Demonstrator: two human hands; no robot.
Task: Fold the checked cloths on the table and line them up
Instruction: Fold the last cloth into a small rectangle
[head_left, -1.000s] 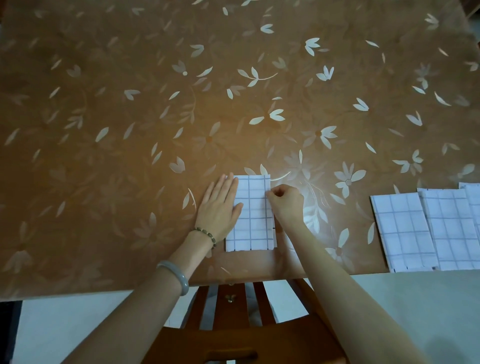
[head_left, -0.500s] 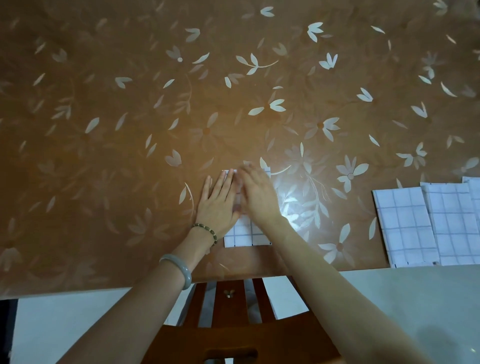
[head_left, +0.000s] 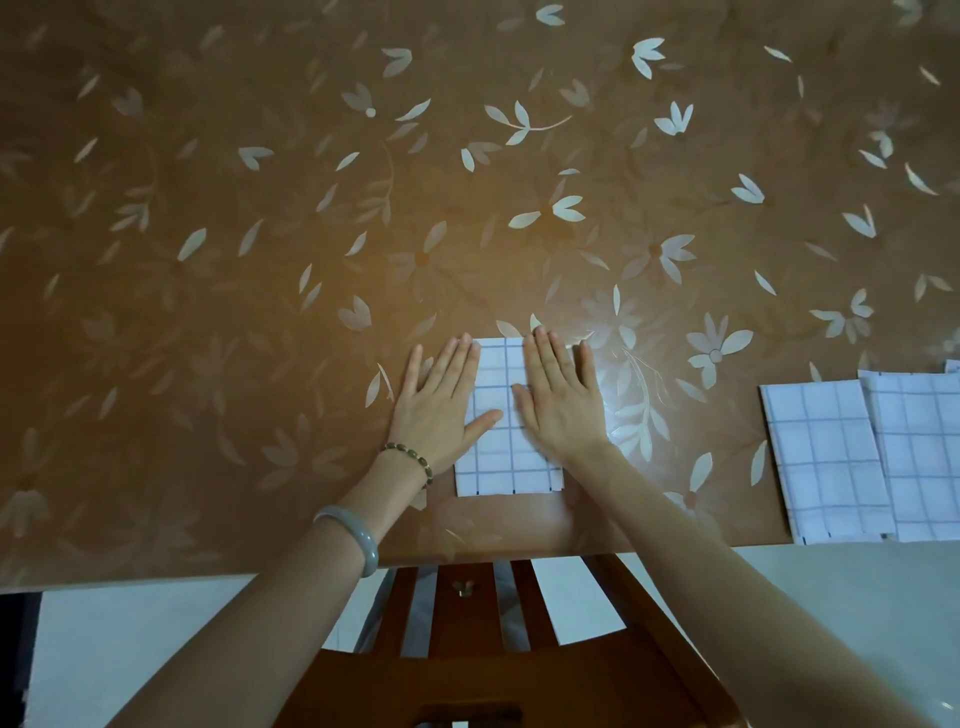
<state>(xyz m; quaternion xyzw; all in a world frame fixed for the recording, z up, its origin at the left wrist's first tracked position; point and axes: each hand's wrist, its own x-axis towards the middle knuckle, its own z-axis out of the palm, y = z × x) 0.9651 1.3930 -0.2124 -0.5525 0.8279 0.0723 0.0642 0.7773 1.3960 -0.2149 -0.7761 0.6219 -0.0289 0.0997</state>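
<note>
A folded white cloth with blue checks (head_left: 506, 457) lies near the table's front edge, in the middle. My left hand (head_left: 441, 410) rests flat on its left edge, fingers spread, thumb across the cloth. My right hand (head_left: 563, 405) lies flat on its right half, fingers spread. Neither hand grips anything. At the right, two folded checked cloths (head_left: 826, 457) (head_left: 924, 452) lie side by side, slightly overlapping, with a sliver of a third at the frame's edge.
The table (head_left: 260, 312) has a glossy brown cover with pale leaf and flower prints. A wooden chair back (head_left: 467, 670) stands just below the front edge, over a pale floor.
My right hand went from a closed pinch at the cloth's right edge to lying flat on the cloth, then slid rightward. The left hand stayed pressed on the left edge.
</note>
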